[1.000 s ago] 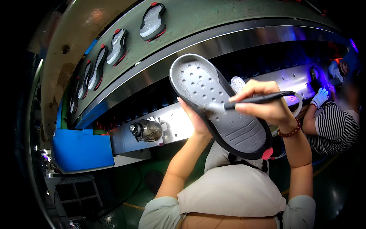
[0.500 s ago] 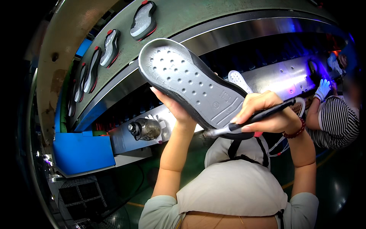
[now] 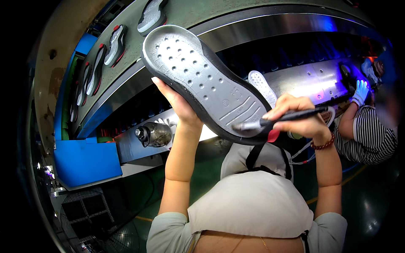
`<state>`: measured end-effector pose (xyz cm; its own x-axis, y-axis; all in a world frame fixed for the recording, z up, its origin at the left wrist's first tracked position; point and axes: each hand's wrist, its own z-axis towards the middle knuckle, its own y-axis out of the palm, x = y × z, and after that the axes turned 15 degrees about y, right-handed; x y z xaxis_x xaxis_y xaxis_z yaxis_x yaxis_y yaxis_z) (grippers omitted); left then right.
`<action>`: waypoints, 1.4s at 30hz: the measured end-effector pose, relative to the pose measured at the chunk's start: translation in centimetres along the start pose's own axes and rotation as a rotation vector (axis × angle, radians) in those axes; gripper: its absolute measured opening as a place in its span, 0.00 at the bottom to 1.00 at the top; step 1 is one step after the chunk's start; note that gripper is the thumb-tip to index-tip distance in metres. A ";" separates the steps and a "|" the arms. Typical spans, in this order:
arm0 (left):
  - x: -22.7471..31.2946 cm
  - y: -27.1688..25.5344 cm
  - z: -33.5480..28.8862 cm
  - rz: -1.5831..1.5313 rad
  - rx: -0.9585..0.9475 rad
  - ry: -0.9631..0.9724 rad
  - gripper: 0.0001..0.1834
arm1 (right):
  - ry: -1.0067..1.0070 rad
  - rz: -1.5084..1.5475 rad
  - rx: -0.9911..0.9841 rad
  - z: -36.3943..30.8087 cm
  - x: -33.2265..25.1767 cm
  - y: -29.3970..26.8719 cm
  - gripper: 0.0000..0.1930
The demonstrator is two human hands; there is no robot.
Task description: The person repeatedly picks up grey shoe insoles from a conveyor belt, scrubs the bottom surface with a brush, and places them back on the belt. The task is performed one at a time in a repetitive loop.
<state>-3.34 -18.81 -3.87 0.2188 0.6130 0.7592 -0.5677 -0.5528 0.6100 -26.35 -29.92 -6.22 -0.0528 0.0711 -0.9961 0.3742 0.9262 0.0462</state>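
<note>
A shoe sole (image 3: 219,95) with a grey, dimpled inner face and a black rim is held up slantwise before me. My left hand (image 3: 179,101) grips it from below along its left edge, most of the fingers hidden behind it. A red tab (image 3: 273,135) shows at its lower end. My right hand (image 3: 301,120) is closed round a brush (image 3: 253,125) with a black handle and a pale ferrule. Its bristles touch the inner face near the ridged lines at the lower end. A thin pale tube runs from behind the right hand.
Several more soles (image 3: 114,46) lie on a green conveyor belt (image 3: 185,14) beyond. On the metal shelf beneath are a dark translucent bottle (image 3: 158,135) and a pale dimpled sole (image 3: 261,86). A blue box (image 3: 88,164) stands left. A co-worker in stripes (image 3: 371,135) wears a glove (image 3: 360,92).
The brush has moved from the sole's lower edge onto its grey inner face. The sole sits slightly higher and further left in view, and the belt's soles have shifted left and up.
</note>
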 end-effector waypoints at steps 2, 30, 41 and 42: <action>0.4 0.1 0.0 -0.038 -0.031 -0.022 0.38 | -0.043 -0.148 -0.131 -0.5 -0.3 0.2 0.12; -3.3 0.8 -3.7 -0.396 0.012 -0.098 0.29 | -0.370 -0.093 0.291 0.0 -1.2 4.9 0.08; -2.2 1.8 -2.8 -0.379 -0.018 -0.099 0.19 | -0.228 0.243 0.135 0.1 -1.4 3.8 0.08; -2.1 1.9 -2.7 -0.365 -0.033 -0.084 0.18 | -0.168 0.330 0.137 0.1 -1.7 3.0 0.08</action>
<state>-7.05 -19.60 -4.89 0.4750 0.7173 0.5097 -0.4649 -0.2873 0.8375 -25.02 -27.33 -4.35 0.2389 0.2846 -0.9284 0.4661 0.8051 0.3668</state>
